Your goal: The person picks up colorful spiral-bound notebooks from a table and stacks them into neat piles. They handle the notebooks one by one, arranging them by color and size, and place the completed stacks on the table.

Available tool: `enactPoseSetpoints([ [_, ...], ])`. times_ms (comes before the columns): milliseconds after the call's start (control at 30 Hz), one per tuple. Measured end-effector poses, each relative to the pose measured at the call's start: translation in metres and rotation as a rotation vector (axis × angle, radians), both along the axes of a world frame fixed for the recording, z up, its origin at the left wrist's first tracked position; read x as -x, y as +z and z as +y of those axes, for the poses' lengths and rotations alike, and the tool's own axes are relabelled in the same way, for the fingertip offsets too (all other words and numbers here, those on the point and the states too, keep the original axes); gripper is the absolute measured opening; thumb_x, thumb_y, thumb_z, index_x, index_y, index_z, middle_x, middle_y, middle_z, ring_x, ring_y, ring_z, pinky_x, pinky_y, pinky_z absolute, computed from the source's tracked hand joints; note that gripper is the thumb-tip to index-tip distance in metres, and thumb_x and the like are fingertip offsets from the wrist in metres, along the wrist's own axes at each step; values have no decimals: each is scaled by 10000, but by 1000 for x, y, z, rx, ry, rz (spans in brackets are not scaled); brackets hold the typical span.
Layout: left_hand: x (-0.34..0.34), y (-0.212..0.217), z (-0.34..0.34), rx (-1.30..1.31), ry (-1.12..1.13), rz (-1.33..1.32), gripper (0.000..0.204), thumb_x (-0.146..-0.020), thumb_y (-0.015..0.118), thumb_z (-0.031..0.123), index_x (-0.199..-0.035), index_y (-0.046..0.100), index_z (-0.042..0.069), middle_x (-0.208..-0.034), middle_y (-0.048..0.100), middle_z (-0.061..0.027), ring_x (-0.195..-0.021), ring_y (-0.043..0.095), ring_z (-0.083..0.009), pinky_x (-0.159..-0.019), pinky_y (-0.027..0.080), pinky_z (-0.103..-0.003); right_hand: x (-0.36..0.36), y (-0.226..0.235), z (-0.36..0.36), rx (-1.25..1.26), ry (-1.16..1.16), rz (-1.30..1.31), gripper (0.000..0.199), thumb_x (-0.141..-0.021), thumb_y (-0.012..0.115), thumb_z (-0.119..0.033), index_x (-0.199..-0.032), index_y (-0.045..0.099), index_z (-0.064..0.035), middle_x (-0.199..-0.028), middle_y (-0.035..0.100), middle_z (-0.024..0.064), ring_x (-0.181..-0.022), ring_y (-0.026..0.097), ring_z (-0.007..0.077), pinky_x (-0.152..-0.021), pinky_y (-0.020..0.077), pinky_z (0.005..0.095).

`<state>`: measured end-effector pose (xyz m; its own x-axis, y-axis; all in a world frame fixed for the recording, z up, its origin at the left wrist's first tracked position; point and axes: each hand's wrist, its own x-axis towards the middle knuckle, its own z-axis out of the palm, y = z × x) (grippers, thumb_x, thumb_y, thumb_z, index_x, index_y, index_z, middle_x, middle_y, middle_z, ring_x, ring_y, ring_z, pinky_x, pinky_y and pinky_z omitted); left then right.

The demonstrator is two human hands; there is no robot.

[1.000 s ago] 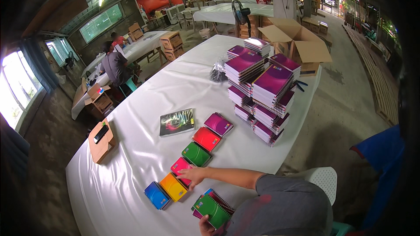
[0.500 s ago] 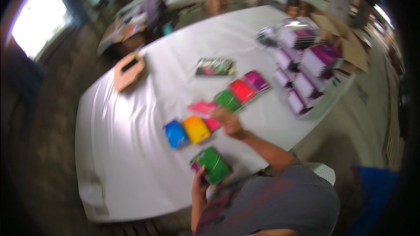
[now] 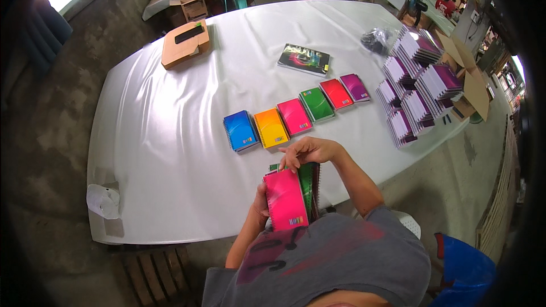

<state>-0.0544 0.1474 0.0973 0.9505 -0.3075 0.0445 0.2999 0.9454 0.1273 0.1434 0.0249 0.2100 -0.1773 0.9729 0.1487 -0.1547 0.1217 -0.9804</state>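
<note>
The fingers of the right hand [image 3: 307, 150] curl narrowly over the top edge of a small stack of notebooks [image 3: 293, 196], pinching it, while the left hand [image 3: 260, 204] wraps its fingers around the stack's left side from beneath; a pink notebook [image 3: 285, 200] faces up on top, with a green one [image 3: 307, 185] showing behind it. The stack is held just off the near edge of the table [image 3: 170, 136], close to the person's chest. Beyond the hands, a slanting row of single notebooks lies on the white cover: blue [image 3: 240, 130], orange [image 3: 271, 127], pink [image 3: 294, 116], green [image 3: 316, 104], red [image 3: 336, 93] and purple [image 3: 355, 87], each just beside the next. A dark notebook with a bright swirl [image 3: 304, 59] lies apart, further in. Tall piles of purple and white notebooks [image 3: 418, 88] crowd the right edge, with a black plastic bag [image 3: 378, 40] behind them. A flat brown box [image 3: 185, 44] sits near the far left corner, and a white paper cup [image 3: 103, 200] lies at the near left corner. The wide left half of the cover offers open room
</note>
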Motion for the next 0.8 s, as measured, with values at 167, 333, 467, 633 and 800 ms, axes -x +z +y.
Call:
enactPoseSetpoints([
  [167, 11, 19, 6, -93, 40, 313, 465, -687, 550, 155, -1113, 498, -23, -987, 612, -164, -861, 626, -270, -763, 525, -396, 8, -16, -27, 68, -592, -186, 554, -798, 637, -234, -1274, 403, -73, -1301, 389, 104, -1270, 313, 239, -1051, 242, 378],
  [333, 3, 17, 5, -147, 354, 367, 433, -695, 544, 171, -1083, 513, -18, -955, 616, -153, -827, 625, -262, -756, 521, -390, -35, -80, -91, 356, -1234, -934, 620, -757, 620, -81, -1315, 348, -78, -1342, 350, 159, -1261, 317, 296, -1053, 246, 382],
  [467, -6, 29, 0, -238, 364, 381, 446, -697, 540, 175, -1099, 504, -14, -962, 614, -145, -837, 622, -261, -763, 518, -384, -123, -113, -135, 672, -1434, -1212, 670, -736, 565, 17, -1340, 305, -112, -1373, 323, 123, -1275, 304, 288, -1035, 263, 457],
  [633, -18, 13, -15, -245, 367, 402, 476, -695, 544, 169, -1130, 483, -14, -977, 608, -141, -843, 620, -257, -764, 520, -386, -196, -124, -143, 696, -1274, -1484, 658, -756, 561, -2, -1347, 313, -152, -1414, 293, 67, -1281, 310, 262, -1015, 261, 527],
  [800, -32, 15, -36, -184, 420, 404, 475, -691, 550, 169, -1125, 484, -14, -971, 608, -143, -829, 622, -254, -745, 525, -378, -220, -140, -157, 655, -1184, -1520, 514, -789, 570, -74, -1276, 433, -161, -1316, 441, 59, -1229, 398, 246, -1004, 290, 505],
])
